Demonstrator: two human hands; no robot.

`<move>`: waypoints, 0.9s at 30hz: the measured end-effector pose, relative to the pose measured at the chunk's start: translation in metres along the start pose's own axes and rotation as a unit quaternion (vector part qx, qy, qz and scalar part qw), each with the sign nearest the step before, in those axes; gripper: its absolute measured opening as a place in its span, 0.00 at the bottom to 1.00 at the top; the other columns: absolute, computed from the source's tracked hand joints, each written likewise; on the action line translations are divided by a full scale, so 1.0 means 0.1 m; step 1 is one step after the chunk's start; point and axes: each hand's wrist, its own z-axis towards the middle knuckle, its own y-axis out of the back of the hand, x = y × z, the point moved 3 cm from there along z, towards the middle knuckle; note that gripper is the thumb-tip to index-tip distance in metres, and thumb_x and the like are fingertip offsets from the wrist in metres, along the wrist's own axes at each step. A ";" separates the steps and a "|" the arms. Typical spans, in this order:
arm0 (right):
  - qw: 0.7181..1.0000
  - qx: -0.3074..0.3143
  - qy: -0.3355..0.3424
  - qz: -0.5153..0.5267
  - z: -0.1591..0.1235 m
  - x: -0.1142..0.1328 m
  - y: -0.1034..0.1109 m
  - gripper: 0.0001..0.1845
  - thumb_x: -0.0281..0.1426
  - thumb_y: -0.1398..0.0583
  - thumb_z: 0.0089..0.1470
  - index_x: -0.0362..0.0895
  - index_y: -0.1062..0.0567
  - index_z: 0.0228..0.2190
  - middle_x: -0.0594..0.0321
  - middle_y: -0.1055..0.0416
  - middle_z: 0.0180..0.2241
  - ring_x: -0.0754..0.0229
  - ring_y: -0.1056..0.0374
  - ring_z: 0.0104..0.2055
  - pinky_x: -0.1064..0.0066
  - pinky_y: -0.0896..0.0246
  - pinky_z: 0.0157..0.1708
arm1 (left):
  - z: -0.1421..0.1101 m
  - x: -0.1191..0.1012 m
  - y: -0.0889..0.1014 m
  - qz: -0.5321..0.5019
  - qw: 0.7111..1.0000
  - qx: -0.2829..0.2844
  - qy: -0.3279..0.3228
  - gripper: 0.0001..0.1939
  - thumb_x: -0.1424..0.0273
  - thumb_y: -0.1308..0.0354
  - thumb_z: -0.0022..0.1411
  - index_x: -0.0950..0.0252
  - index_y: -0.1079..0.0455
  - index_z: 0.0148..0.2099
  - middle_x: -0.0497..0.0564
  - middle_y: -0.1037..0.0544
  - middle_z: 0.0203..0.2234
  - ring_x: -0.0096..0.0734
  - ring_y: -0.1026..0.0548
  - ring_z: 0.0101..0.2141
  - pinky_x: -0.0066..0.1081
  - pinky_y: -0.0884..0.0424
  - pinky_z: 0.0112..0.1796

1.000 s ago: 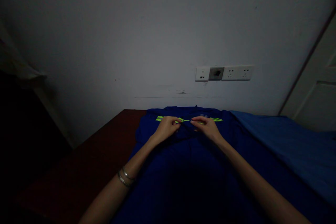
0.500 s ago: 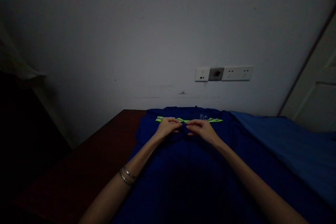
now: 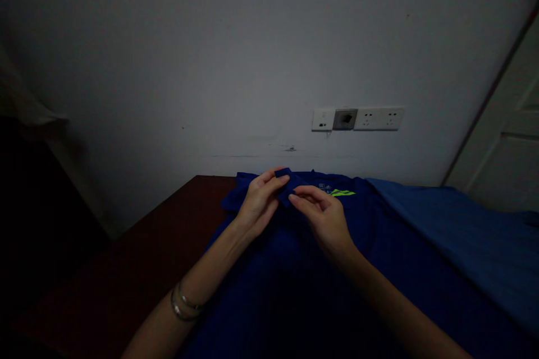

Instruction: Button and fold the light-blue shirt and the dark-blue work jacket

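A dark blue garment [image 3: 295,258] with a yellow-green reflective strip [image 3: 343,193] and small pale print lies spread before me; its exact kind I cannot make out. My left hand [image 3: 261,197] pinches a raised flap of its cloth between thumb and fingers. Close by on the right, my right hand [image 3: 322,210] pinches the lower right edge of the same flap. The flap hides the left part of the reflective strip. Two silvery bangles circle my left wrist.
Under the garment is a dark red-brown table [image 3: 168,224] against a grey wall [image 3: 202,67]. A lighter blue cloth [image 3: 455,230] lies at the right. Wall sockets [image 3: 379,119] sit above the table's back edge. A white door [image 3: 505,123] stands at the far right.
Both hands have lifted a flap of the dark blue cloth. My left hand has moved up and turned, covering the strip's left part; my right hand has turned with its fingers pointing up.
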 end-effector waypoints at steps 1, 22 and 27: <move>1.000 -0.007 0.001 0.002 0.00 -0.01 0.01 0.11 0.34 0.33 0.37 0.44 0.24 0.27 0.63 0.26 0.27 0.62 0.31 0.31 0.69 0.36 0.35 | 0.01 0.01 0.01 -0.002 1.000 -0.009 0.007 0.12 0.75 0.35 0.43 0.68 0.28 0.34 0.46 0.26 0.24 0.21 0.30 0.25 0.21 0.37 0.28; 0.989 -0.144 -0.015 -0.025 0.68 -1.12 1.04 0.16 0.40 0.36 0.38 0.45 0.25 0.30 0.58 0.26 0.40 0.56 0.31 0.40 0.64 0.37 0.40 | 0.71 0.54 1.11 0.283 0.948 -0.139 -0.035 0.13 0.71 0.32 0.37 0.70 0.26 0.29 0.48 0.26 0.18 0.24 0.32 0.20 0.24 0.37 0.23; 0.999 -0.006 0.042 -0.033 0.52 -0.76 0.66 0.10 0.39 0.37 0.43 0.46 0.27 0.26 0.59 0.27 0.43 0.55 0.34 0.47 0.60 0.43 0.48 | 0.68 0.50 1.04 0.265 0.952 -0.133 -0.074 0.14 0.69 0.33 0.39 0.69 0.25 0.31 0.51 0.23 0.24 0.27 0.29 0.26 0.26 0.36 0.29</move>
